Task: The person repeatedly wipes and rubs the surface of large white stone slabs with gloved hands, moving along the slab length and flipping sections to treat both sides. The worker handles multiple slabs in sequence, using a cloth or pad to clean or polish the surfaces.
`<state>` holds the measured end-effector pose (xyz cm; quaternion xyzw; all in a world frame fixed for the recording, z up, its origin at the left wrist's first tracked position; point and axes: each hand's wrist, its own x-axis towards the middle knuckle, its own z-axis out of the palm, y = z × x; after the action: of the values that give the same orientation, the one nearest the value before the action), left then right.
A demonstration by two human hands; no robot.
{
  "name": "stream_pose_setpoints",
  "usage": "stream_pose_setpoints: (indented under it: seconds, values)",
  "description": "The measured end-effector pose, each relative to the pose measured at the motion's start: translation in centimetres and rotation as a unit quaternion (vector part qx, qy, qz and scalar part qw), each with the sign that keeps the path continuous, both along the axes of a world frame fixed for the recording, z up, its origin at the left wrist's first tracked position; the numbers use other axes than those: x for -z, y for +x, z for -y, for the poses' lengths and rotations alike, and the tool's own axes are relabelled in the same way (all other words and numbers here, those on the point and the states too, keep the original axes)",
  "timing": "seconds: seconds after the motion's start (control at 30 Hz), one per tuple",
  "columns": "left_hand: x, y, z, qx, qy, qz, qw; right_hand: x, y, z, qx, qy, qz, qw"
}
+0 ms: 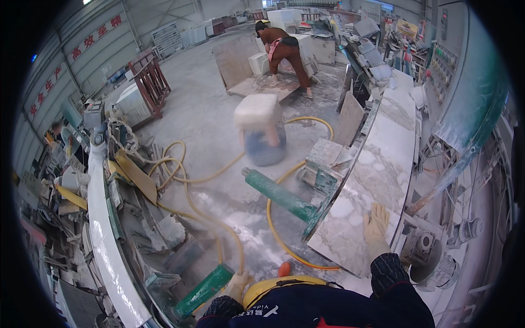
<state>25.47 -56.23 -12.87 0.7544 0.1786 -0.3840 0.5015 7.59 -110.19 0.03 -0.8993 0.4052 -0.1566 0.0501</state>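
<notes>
My right hand [376, 223], in a pale yellow rubber glove, lies flat with fingers stretched on a white marble slab [350, 210] with grey-brown veins. The slab rests along a long machine bed to my right. My left hand [238, 285], in a similar glove, hangs low by my waist beside a green cylinder [205, 290]. A yellow hose [232, 232] runs down to that hand; whether the fingers hold it is unclear. Yellow cloth or apron material [273, 285] covers my front.
A second green cylinder [281, 194] juts from the machine toward the aisle. Yellow hose loops across the dusty floor around a blue container [265, 145] topped with a pale block. Another long pale bed [104, 235] stands left. Farther off, a person [281, 52] bends over a pallet [262, 87].
</notes>
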Motion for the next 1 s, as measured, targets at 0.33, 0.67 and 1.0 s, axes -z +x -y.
stream_pose_setpoints:
  seconds: [0.33,0.67,1.0]
  values:
    - [1.6,1.1,0.2,-0.005,-0.027,-0.01,1.0,0.6,0.2,0.8,0.006,-0.009,0.005,1.0]
    - [1.6,1.1,0.9,-0.022,-0.012,-0.025,0.999,0.1,0.5,1.2,0.011,-0.005,0.016,1.0]
    - [0.0,0.8,0.9,-0.028,-0.021,-0.013,0.999,0.1,0.8,1.9,0.009,-0.01,0.031,0.999]
